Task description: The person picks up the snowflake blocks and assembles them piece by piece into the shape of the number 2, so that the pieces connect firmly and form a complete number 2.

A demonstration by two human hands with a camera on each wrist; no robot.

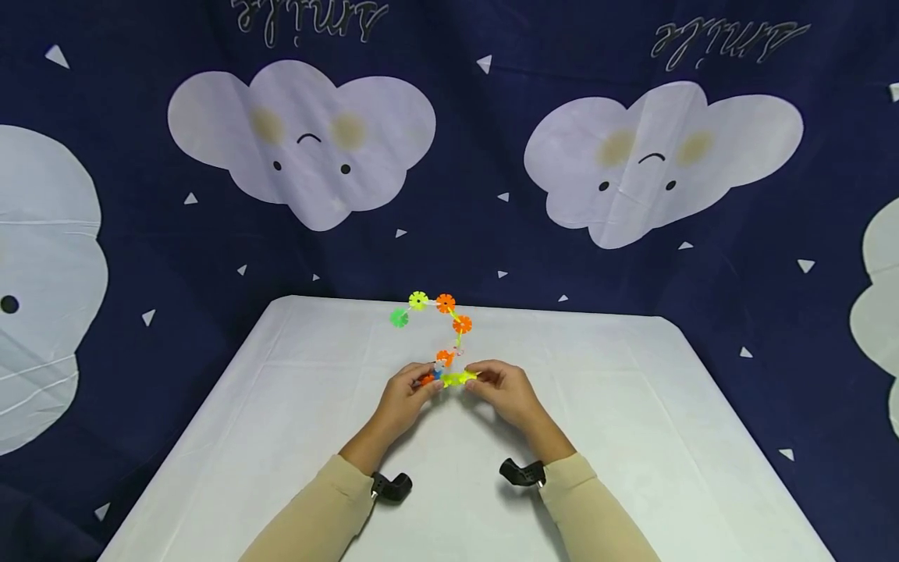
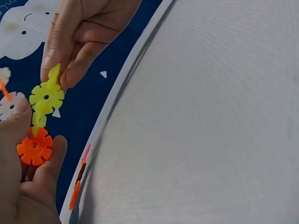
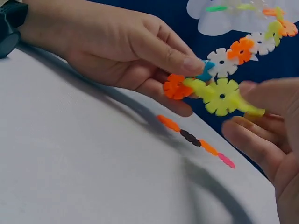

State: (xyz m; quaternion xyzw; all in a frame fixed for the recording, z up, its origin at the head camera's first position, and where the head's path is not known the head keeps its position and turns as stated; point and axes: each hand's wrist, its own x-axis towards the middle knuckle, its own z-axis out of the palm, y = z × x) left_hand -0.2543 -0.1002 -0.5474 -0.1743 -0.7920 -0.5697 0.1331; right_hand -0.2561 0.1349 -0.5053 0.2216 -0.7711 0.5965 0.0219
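Note:
A chain of slotted, flower-shaped plastic discs in several colours hangs between and beyond the hands. My left hand grips it at an orange disc and a blue disc. A yellow disc sits between the two hands, slotted to the orange one by a yellow piece. With thumb and fingers, my right hand pinches another yellow disc at the chain's near end. White and orange discs curve away, up to a green disc at the far end.
A short strip of orange, black and pink discs shows edge-on below the hands in both wrist views; I cannot tell whether it joins the chain. The white table ends at a dark blue cloth with clouds.

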